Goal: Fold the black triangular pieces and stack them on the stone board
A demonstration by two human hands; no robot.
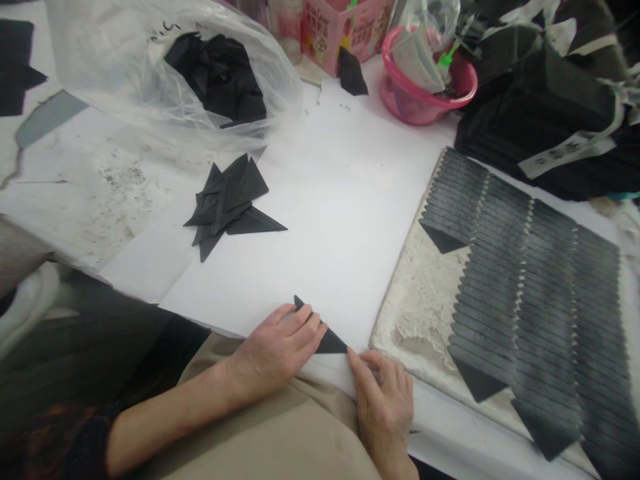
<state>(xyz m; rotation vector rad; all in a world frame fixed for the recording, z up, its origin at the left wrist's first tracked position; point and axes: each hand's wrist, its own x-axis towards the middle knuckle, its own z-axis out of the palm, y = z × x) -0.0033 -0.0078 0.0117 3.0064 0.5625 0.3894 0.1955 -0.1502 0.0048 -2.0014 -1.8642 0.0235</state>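
A black folded triangular piece (pixel 331 341), which looks like fabric, lies at the table's front edge. My left hand (pixel 283 343) rests on it, fingers laid flat across its left part, so much of the piece is hidden. At the piece's right corner my right hand (pixel 383 393) has thumb and index finger closed on the tip. Farther back on the left, similar black triangles (pixel 225 200) sit in a loose heap. To the right, a pale board (pixel 417 293) carries overlapping rows of black pointed pieces (pixel 493 300).
A clear plastic bag (pixel 115 60) with black pieces inside lies at the back left. Behind are a pink box (pixel 325 33) and a pink basin (pixel 413 110) holding small items. Black tied bundles (pixel 540 100) stand at the back right. White sheets (pixel 320 180) cover the table.
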